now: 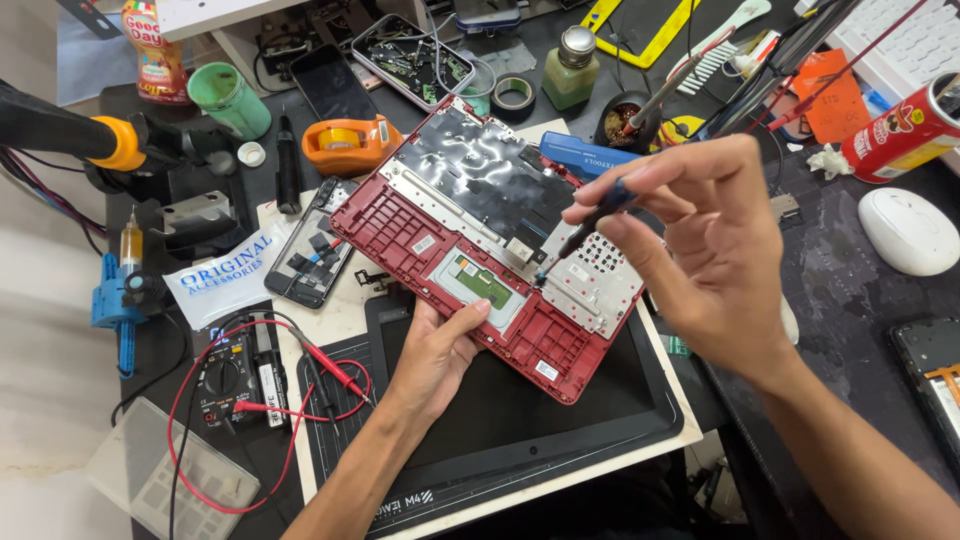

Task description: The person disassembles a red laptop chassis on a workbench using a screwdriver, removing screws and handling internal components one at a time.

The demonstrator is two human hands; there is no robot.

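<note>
The cluttered dark surface (860, 300) carries everything, and the largest thing on it is the red laptop palmrest shell (470, 240), lying inside-up and tilted across a black laptop lid (520, 420) that sits under and nearer than both hands. The left hand (430, 365) steadies the shell's near edge; its fingers (462, 322) are spread and pressed flat on the red rim, just below the touchpad board (480, 280). The right hand (700, 250) hovers to the right of the shell, its fingers (625, 215) pinching a slim dark screwdriver (585, 225) whose tip comes down on the metal bracket (590, 280) just right of the touchpad board.

Judging from this, the step in hand is working a small screw at that bracket. The next move seems to call for keeping the tip seated straight while the left hand holds the shell from sliding.

Beyond the fingers lie an orange tape dispenser (350, 145), a stripped phone (315, 255) and, left of the left wrist, a multimeter (235, 375) with red leads. A white mouse (908, 230) sits right of the right hand.
</note>
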